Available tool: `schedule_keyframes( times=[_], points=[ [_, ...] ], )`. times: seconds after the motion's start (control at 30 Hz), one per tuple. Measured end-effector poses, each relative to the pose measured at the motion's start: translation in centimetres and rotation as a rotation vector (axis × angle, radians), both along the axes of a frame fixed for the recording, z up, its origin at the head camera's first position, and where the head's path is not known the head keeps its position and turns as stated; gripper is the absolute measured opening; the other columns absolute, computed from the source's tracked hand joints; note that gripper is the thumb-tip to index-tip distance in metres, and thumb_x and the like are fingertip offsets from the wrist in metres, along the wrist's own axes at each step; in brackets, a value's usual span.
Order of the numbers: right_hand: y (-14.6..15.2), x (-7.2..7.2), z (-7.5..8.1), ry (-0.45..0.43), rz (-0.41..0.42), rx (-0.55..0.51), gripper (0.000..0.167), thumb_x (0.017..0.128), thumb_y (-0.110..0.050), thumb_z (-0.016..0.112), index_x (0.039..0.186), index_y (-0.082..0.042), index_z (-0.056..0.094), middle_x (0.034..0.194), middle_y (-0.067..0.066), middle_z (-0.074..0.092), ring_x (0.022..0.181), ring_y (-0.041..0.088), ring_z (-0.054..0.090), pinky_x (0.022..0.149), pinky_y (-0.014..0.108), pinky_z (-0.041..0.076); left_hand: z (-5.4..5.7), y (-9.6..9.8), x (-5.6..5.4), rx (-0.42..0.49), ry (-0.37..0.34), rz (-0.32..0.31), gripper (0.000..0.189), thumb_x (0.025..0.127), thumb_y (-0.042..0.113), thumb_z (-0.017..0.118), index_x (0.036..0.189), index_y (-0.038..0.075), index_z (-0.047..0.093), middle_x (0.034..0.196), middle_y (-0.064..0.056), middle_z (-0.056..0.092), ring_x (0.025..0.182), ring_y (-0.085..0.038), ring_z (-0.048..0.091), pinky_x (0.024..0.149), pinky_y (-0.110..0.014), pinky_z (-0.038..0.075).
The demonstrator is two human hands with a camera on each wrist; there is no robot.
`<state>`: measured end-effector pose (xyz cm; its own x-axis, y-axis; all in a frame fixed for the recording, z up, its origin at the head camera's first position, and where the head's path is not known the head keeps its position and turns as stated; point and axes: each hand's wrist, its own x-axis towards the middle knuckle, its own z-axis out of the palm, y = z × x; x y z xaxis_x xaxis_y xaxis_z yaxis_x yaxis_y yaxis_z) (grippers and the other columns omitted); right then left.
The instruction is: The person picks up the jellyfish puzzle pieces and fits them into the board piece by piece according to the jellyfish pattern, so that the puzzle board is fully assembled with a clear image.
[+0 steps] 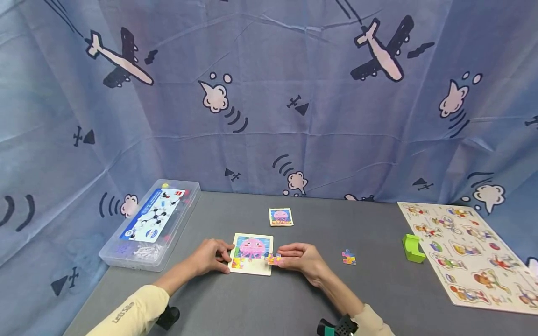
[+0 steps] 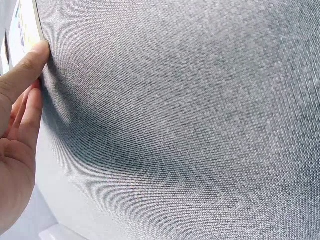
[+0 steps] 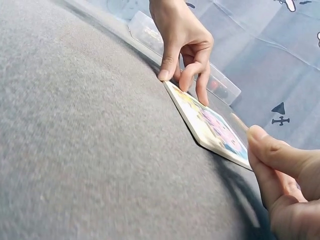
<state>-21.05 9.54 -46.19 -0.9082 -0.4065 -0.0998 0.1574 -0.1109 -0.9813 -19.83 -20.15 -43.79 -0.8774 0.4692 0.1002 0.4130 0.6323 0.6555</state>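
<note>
A square jigsaw board (image 1: 257,268) with a pale frame lies on the grey table, its upper part filled by a pink jellyfish picture (image 1: 252,245). A yellow-orange piece (image 1: 237,262) sits in its lower left, beside a bare strip. My left hand (image 1: 208,255) holds the board's left edge with thumb and fingertips; the right wrist view shows this left hand (image 3: 187,42) at the edge too. Between thumb and fingers, my right hand (image 1: 306,263) pinches a colourful puzzle piece (image 1: 273,259) over the board's lower right side. Another loose puzzle piece (image 1: 349,257) lies farther right.
Behind the board lies a small jellyfish picture card (image 1: 280,217). A clear plastic case (image 1: 168,242) stands at the left. To the right are a green block (image 1: 414,248) and a large board with printed figures (image 1: 475,256). A blue curtain (image 1: 269,107) hangs behind the table.
</note>
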Motion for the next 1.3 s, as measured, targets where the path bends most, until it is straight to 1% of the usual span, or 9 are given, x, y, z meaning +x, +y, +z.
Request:
schedule_keyframes(
  times=[0.13,0.27,0.57,0.8,0.97,1.03,1.1,1.2,1.3],
  points=[
    [-0.8,0.0,0.0,0.002,0.001,-0.022,0.047,0.073,0.016,0.072,0.115,0.024,0.051,0.104,0.023,0.068,0.086,0.013,0.068,0.075,0.029,0.055,0.0,0.0,0.0,-0.001,-0.002,0.004,0.018,0.065,0.005,0.086,0.073,0.003,0.071,0.114,-0.023,0.065,0.105,-0.037,0.061,0.072,-0.022,0.053],
    [-1.8,0.1,-0.1,-0.007,-0.008,-0.033,0.045,0.073,0.016,0.072,0.113,0.023,0.054,0.101,0.021,0.069,0.084,0.013,0.068,0.074,0.029,0.055,0.0,0.0,0.0,-0.004,0.001,0.003,0.018,0.064,0.006,0.087,0.074,0.004,0.071,0.114,-0.022,0.065,0.104,-0.037,0.061,0.072,-0.023,0.053],
    [-3.6,0.5,0.0,0.009,-0.037,-0.031,0.040,0.072,0.019,0.071,0.109,0.022,0.057,0.099,0.022,0.070,0.080,0.014,0.070,0.074,0.029,0.056,-0.2,0.0,-0.1,-0.008,0.037,-0.011,0.020,0.063,0.008,0.088,0.073,0.004,0.072,0.111,-0.022,0.066,0.103,-0.036,0.062,0.074,-0.025,0.053],
    [-4.8,0.9,0.1,0.047,-0.067,-0.030,0.040,0.072,0.019,0.071,0.109,0.024,0.056,0.101,0.029,0.067,0.081,0.016,0.070,0.074,0.030,0.055,-0.4,-0.2,-0.3,0.000,0.042,-0.010,0.019,0.063,0.007,0.088,0.073,0.004,0.072,0.111,-0.022,0.067,0.103,-0.036,0.062,0.074,-0.024,0.053],
    [-5.7,1.1,0.1,0.073,-0.092,0.012,0.040,0.071,0.019,0.073,0.107,0.022,0.058,0.100,0.029,0.067,0.079,0.017,0.070,0.072,0.027,0.055,-0.6,-0.2,-0.4,-0.002,0.049,-0.013,0.019,0.063,0.008,0.088,0.074,0.004,0.073,0.111,-0.021,0.067,0.103,-0.035,0.062,0.074,-0.024,0.053],
    [-6.0,1.2,0.1,0.092,-0.097,0.038,0.039,0.070,0.018,0.073,0.106,0.021,0.059,0.099,0.029,0.067,0.078,0.019,0.070,0.071,0.027,0.056,-0.6,-0.1,-0.4,-0.004,0.049,-0.014,0.019,0.063,0.008,0.087,0.075,0.004,0.073,0.111,-0.021,0.067,0.103,-0.034,0.062,0.075,-0.025,0.053],
    [-6.3,1.2,0.2,0.125,-0.103,0.075,0.037,0.070,0.017,0.075,0.105,0.020,0.061,0.097,0.029,0.067,0.079,0.022,0.070,0.069,0.026,0.056,-0.5,-0.1,-0.4,-0.008,0.056,-0.020,0.019,0.064,0.008,0.087,0.075,0.004,0.073,0.110,-0.021,0.067,0.102,-0.035,0.063,0.075,-0.026,0.053],
    [-6.6,1.3,0.2,0.184,-0.119,0.136,0.037,0.068,0.014,0.078,0.102,0.017,0.064,0.095,0.028,0.068,0.079,0.028,0.070,0.067,0.025,0.055,-0.3,-0.1,-0.3,-0.006,0.045,-0.018,0.018,0.064,0.007,0.087,0.075,0.003,0.073,0.110,-0.021,0.067,0.102,-0.035,0.063,0.075,-0.026,0.053],
    [-6.9,1.4,0.2,0.242,-0.131,0.197,0.035,0.067,0.012,0.080,0.099,0.014,0.066,0.091,0.026,0.069,0.077,0.030,0.070,0.065,0.024,0.055,-0.2,-0.1,-0.3,-0.003,0.036,-0.015,0.018,0.064,0.006,0.087,0.075,0.003,0.073,0.111,-0.022,0.067,0.103,-0.035,0.063,0.074,-0.025,0.053]
  ],
)
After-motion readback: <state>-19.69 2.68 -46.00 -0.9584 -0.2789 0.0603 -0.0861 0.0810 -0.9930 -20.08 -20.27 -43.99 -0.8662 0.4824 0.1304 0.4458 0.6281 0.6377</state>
